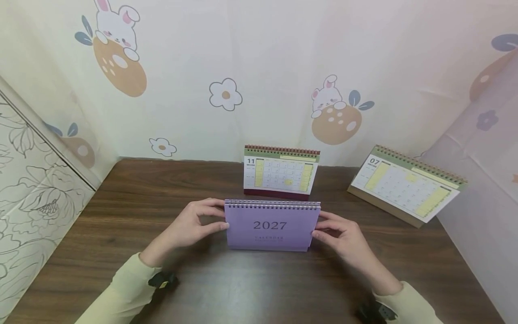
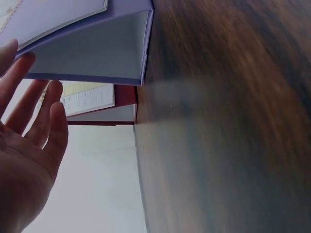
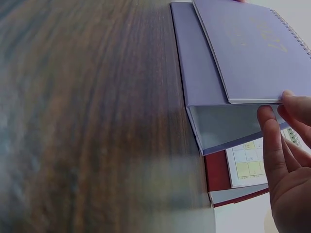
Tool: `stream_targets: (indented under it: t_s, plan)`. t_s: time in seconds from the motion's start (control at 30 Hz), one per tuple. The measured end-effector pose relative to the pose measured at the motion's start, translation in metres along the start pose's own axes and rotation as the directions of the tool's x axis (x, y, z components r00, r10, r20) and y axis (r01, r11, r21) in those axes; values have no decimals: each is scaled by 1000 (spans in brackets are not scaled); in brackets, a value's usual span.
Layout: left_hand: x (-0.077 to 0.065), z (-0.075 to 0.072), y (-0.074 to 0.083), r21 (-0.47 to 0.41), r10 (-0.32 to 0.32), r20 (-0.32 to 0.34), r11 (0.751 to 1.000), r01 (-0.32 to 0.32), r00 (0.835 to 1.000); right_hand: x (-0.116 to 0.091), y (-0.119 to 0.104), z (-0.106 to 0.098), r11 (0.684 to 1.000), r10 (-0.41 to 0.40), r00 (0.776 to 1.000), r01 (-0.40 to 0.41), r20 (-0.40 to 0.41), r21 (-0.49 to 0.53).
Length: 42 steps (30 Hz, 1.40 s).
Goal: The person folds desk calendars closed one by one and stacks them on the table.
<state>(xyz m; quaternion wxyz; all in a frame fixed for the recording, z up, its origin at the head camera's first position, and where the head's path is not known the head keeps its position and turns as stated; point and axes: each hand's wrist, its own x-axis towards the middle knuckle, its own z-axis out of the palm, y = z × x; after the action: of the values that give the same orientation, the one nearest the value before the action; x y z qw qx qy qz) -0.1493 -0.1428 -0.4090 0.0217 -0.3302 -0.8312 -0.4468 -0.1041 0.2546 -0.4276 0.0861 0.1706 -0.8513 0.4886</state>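
A purple desk calendar [image 1: 269,234] marked 2027 stands like a tent on the table, its silver spiral binding on top. At its left edge my left hand [image 1: 190,225] pinches it, thumb towards the front and fingers behind. My right hand [image 1: 344,236] holds the opposite edge the same way. The right wrist view shows the thumb on the edge of the purple pages [image 3: 257,58], with fingertips inside the hollow stand. In the left wrist view, the open side of the purple stand [image 2: 97,53] shows beside the fingers.
Behind the purple calendar stands a dark red-based calendar [image 1: 279,173] showing 11. A brown-based calendar [image 1: 404,184] showing 07 is angled at the right. The wooden table [image 1: 154,184] meets a printed curtain [image 1: 275,54] at its back edge.
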Motion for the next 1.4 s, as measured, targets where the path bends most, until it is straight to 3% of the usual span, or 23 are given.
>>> stream_targets:
  t_s: [0.2,0.57,0.77,1.03,1.4]
  plan:
    - [4,4,0,17,34,-39,999,-34,999,-1,0,-1,1000,0,1000,0,11,26]
    - [5,5,-1,-9,67,-70,998,-67,995,2,-7,-1,999,43,999,-43,6,-29]
    - [4,5,1,-17,39,-93,999,-41,995,2,-8,0,999,43,999,-43,-9,-33]
    - [5,6,6,4,57,-155,998,-57,986,2,-13,0,997,80,996,-81,-32,-18]
    - [4,1,21,-44,0,-169,999,-8,986,-1,-24,-4,996,72,995,-75,-63,-48]
